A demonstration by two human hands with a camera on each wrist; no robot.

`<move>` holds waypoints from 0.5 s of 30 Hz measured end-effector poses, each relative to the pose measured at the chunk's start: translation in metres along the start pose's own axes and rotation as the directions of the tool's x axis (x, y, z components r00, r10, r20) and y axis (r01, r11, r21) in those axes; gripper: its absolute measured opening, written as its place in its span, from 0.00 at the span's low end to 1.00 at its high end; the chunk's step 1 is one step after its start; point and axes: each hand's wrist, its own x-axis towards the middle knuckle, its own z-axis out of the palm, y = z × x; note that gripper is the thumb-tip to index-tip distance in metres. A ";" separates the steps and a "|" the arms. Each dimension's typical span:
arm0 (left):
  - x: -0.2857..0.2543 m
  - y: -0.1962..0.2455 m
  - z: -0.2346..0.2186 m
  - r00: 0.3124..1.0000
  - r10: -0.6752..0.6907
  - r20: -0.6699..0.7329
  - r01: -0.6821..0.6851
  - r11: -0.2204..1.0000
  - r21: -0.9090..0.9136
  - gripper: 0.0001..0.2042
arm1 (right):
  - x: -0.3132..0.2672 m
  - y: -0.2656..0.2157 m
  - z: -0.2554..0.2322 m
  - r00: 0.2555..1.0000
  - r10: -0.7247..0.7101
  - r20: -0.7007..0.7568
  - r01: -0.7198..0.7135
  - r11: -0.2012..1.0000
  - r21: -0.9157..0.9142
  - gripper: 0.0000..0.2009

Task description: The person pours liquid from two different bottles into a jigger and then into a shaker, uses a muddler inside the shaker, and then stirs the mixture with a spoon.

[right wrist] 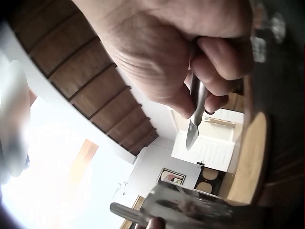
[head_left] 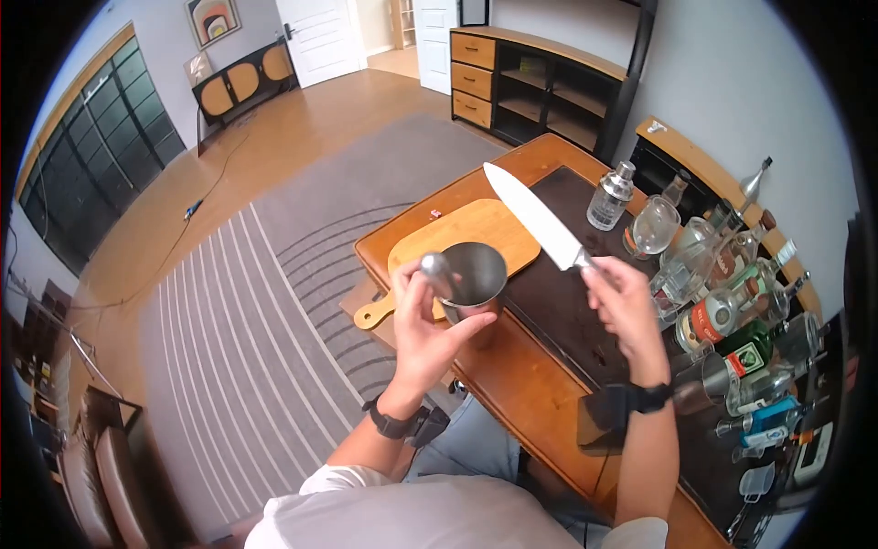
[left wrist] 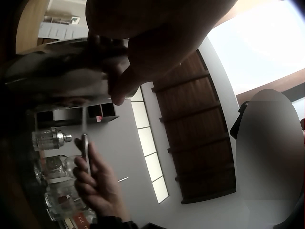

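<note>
The person's left hand (head_left: 428,334) is gripping a shiny steel cup-shaped shaker tin (head_left: 476,279), thumb curled against its side and fingers wrapped round behind, and is lifting it off the table with the open mouth tilted toward the head camera. A short steel rod with a rounded end (head_left: 438,271) is leaning out over the tin's near rim, held in place by the same fingers (whether it is a muddler or a spoon handle is not clear). The tin is hovering just above the near edge of a pale wooden paddle-shaped cutting board (head_left: 457,240), which is lying on the orange-brown wooden table (head_left: 512,384) beside a dark rectangular bar mat (head_left: 558,302).

The right hand (head_left: 625,304) is closing its fingers round the handle of a long white-bladed chef's knife (head_left: 535,218), holding it in the air to the right of the tin, blade pointing up and away over the board and mat. In the right wrist view the fingers (right wrist: 224,57) are curling tightly about the handle.

Along the far right of the table a glass cocktail shaker with a steel cap (head_left: 611,196), a stemless round glass (head_left: 656,225) and a crowd of liquor bottles (head_left: 732,311) are standing close together.
</note>
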 end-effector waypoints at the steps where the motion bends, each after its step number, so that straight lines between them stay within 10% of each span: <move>1: 0.002 -0.004 0.002 1.000 -0.028 0.013 0.028 0.999 -0.030 0.32 | -0.007 -0.005 -0.003 0.970 -0.235 -0.069 0.219 0.958 -0.183 0.11; 4: 0.007 -0.011 0.006 0.999 0.034 0.028 -0.037 0.990 0.138 0.32 | -0.039 -0.041 -0.005 0.615 -0.786 0.058 0.629 0.445 -0.638 0.13; 7: 0.012 -0.011 0.009 1.000 0.018 0.014 -0.020 0.995 0.099 0.32 | -0.081 -0.070 0.004 0.634 -0.758 0.150 0.508 0.264 -0.820 0.14; 10: 0.012 -0.010 0.009 1.000 0.023 0.008 -0.023 0.997 0.068 0.33 | -0.087 -0.071 0.004 0.656 -0.735 0.173 0.504 0.256 -0.825 0.14; 14: 0.005 -0.004 0.004 1.000 0.017 -0.016 -0.017 1.000 -0.020 0.35 | -0.044 -0.042 0.000 0.727 -0.686 0.020 0.551 0.566 -0.614 0.10; 15: 0.002 -0.001 0.001 0.999 -0.040 -0.030 0.038 0.997 -0.066 0.34 | -0.031 -0.032 -0.002 0.895 -0.446 -0.023 0.366 0.762 -0.533 0.09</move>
